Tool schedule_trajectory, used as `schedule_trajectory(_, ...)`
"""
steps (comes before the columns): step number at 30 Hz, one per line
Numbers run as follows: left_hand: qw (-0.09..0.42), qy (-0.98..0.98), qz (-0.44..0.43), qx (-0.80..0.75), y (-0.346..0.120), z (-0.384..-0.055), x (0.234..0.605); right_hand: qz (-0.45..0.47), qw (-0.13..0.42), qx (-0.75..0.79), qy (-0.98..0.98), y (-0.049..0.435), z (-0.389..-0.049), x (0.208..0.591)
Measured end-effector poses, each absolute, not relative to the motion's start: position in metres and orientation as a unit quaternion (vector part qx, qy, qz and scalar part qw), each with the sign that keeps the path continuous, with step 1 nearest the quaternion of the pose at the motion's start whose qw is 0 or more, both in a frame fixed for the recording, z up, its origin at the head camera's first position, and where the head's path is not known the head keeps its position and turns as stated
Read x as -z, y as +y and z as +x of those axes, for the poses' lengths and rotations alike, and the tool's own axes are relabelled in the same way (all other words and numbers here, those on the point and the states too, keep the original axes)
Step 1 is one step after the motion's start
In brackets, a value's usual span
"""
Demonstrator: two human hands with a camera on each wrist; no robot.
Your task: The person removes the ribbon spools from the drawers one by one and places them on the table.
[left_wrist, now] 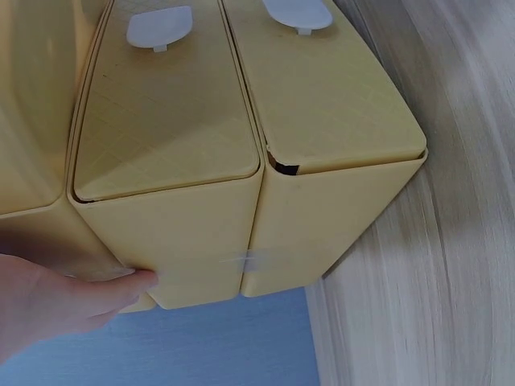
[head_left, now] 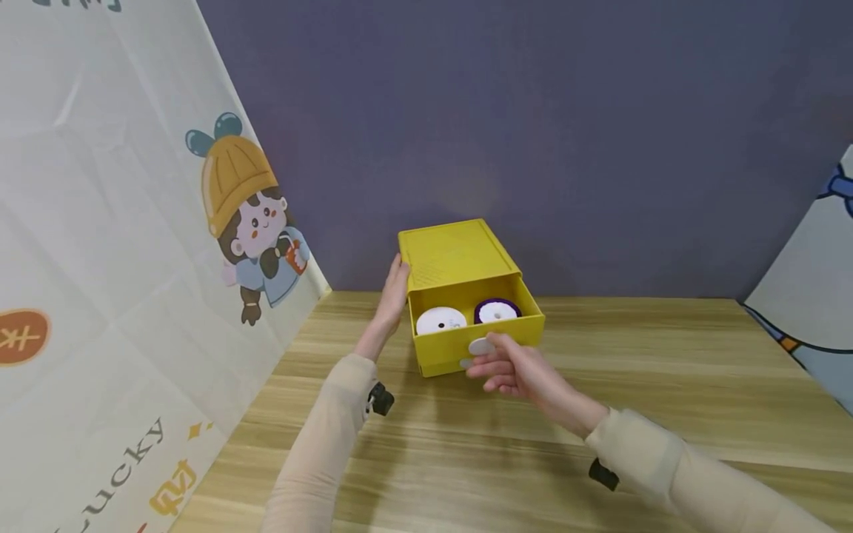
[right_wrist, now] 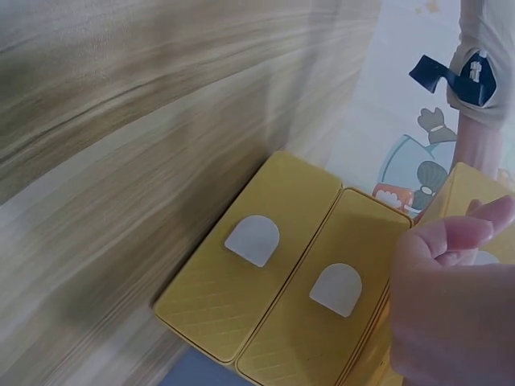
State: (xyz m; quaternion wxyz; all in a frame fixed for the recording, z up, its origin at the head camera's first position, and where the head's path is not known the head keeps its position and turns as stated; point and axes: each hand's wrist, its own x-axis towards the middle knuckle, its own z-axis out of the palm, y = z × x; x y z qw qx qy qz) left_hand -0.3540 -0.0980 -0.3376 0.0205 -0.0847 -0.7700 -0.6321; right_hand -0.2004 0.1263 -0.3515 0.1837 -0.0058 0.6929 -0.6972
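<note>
Head view: right hand (head_left: 529,374) pinches white tab (head_left: 480,346), yellow drawer (head_left: 440,352) pulled out; left hand (head_left: 392,296), fingers straight, touches left edge of cabinet (head_left: 460,252); wood-grain tabletop (head_left: 673,355) extends right.

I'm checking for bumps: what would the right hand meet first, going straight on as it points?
Probably the white pull tab on the open yellow drawer, just ahead of the right hand; depth is unclear, so they may already touch.
</note>
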Motion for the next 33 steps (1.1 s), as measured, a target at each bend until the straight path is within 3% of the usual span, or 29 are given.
schedule_trajectory(33, 0.028, -0.775, -0.092, 0.625, -0.098, -0.353, 0.338, -0.02, 0.203, 0.71, 0.674, 0.132, -0.179, 0.355)
